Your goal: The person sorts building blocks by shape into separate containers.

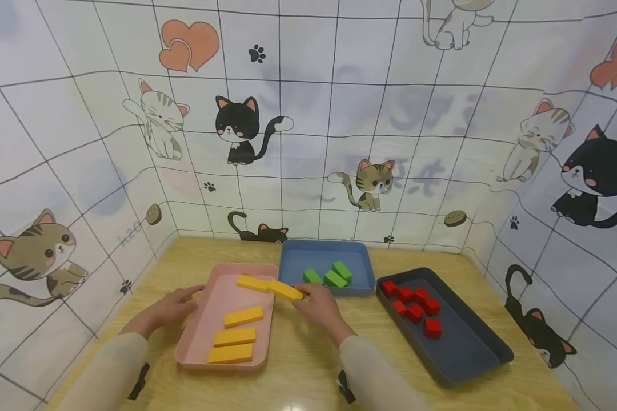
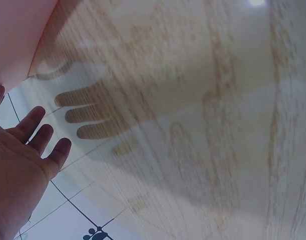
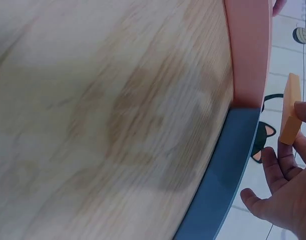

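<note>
Between thumb and fingers, my right hand (image 1: 320, 307) pinches a yellow block (image 1: 286, 290) over the right rim of the pink tray (image 1: 197, 325). The right wrist view shows the same yellow block (image 3: 290, 107) raised above the trays. Inside the pink tray lie several more yellow blocks, one of them (image 1: 252, 282) at the back beside the held one. My left hand (image 1: 171, 308) is at the tray's left rim, its fingers fairly straight and holding nothing. In the left wrist view that hand (image 2: 22, 160) has its fingers spread near the pink wall.
Behind my right hand stands a blue tray (image 1: 298, 251) with green blocks (image 1: 334, 278). To the right, a dark grey tray (image 1: 473, 348) holds several red cubes (image 1: 432, 327). Cat-printed cloth walls (image 1: 308, 114) enclose the wooden table (image 1: 298, 377) at the back and sides.
</note>
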`<move>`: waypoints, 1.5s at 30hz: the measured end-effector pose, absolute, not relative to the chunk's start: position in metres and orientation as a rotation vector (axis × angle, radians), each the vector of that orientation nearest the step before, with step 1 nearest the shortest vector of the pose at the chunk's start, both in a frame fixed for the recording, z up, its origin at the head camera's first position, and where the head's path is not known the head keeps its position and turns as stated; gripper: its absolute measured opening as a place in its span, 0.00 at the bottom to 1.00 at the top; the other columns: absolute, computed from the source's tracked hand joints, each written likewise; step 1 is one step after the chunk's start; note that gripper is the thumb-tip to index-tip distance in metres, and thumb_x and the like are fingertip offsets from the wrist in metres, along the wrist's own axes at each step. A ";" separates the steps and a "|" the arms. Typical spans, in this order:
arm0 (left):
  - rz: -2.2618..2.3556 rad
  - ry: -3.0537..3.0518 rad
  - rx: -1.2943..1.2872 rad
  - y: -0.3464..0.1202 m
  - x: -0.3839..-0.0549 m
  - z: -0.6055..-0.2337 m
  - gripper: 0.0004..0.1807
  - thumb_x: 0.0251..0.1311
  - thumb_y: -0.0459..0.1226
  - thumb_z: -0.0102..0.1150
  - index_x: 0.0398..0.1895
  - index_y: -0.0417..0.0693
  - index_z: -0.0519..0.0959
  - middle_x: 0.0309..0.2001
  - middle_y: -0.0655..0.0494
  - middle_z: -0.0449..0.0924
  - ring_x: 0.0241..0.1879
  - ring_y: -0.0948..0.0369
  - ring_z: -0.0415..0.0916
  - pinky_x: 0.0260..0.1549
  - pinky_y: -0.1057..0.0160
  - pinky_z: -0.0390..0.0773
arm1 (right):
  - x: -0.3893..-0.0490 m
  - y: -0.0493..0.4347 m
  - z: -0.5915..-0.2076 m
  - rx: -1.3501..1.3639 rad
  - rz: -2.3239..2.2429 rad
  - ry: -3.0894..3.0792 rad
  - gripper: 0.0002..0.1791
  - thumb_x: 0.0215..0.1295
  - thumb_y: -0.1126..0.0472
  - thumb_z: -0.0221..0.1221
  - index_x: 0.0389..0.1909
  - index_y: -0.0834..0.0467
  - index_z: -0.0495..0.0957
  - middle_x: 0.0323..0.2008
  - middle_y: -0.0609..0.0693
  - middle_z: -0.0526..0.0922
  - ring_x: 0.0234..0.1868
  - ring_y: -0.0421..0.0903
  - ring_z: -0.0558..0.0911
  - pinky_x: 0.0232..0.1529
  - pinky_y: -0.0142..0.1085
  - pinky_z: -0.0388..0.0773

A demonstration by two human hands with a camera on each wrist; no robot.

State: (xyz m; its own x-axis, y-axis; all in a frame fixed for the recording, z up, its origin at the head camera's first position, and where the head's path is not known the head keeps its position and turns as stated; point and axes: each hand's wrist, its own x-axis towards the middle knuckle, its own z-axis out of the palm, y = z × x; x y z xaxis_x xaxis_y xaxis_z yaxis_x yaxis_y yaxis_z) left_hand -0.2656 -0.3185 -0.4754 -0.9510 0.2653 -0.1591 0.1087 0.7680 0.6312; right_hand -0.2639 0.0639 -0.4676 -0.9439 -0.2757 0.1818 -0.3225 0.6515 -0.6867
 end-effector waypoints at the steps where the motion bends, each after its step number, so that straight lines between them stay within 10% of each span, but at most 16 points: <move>1: 0.944 2.727 0.300 -0.319 -0.266 -0.475 0.31 0.72 0.41 0.52 0.74 0.40 0.61 0.68 0.25 0.59 0.64 0.27 0.58 0.57 0.29 0.62 | -0.265 0.060 -0.467 0.524 1.170 -2.803 0.18 0.63 0.61 0.63 0.53 0.60 0.83 0.45 0.52 0.83 0.43 0.47 0.77 0.46 0.46 0.77; 17: 0.941 2.718 0.283 -0.322 -0.268 -0.475 0.30 0.72 0.41 0.52 0.74 0.41 0.61 0.69 0.26 0.58 0.65 0.27 0.58 0.57 0.27 0.61 | -0.287 0.007 -0.465 0.676 1.079 -2.837 0.20 0.64 0.59 0.62 0.57 0.59 0.81 0.40 0.49 0.81 0.38 0.44 0.75 0.37 0.36 0.74; 30: 0.942 2.717 0.271 -0.315 -0.267 -0.473 0.31 0.72 0.41 0.52 0.74 0.43 0.61 0.70 0.27 0.58 0.66 0.28 0.57 0.58 0.28 0.61 | -0.292 -0.012 -0.467 0.744 1.010 -2.923 0.30 0.71 0.54 0.59 0.72 0.54 0.67 0.68 0.53 0.70 0.67 0.55 0.70 0.66 0.51 0.66; 45: 0.786 2.863 0.304 -0.312 -0.275 -0.473 0.25 0.68 0.39 0.54 0.66 0.39 0.70 0.64 0.26 0.65 0.63 0.29 0.61 0.59 0.30 0.61 | -0.296 0.031 -0.461 0.679 0.953 -2.929 0.26 0.73 0.53 0.56 0.68 0.57 0.72 0.66 0.58 0.71 0.68 0.58 0.69 0.65 0.54 0.67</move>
State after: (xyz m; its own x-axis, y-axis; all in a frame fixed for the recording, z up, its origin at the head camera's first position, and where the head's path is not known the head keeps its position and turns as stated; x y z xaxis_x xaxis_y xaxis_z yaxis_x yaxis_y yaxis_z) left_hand -0.2749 -0.3125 -0.4728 -0.9671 0.2352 -0.0969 0.1527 0.8415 0.5182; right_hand -0.2959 0.0312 -0.4606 -0.9071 -0.4038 0.1188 -0.3964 0.7247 -0.5636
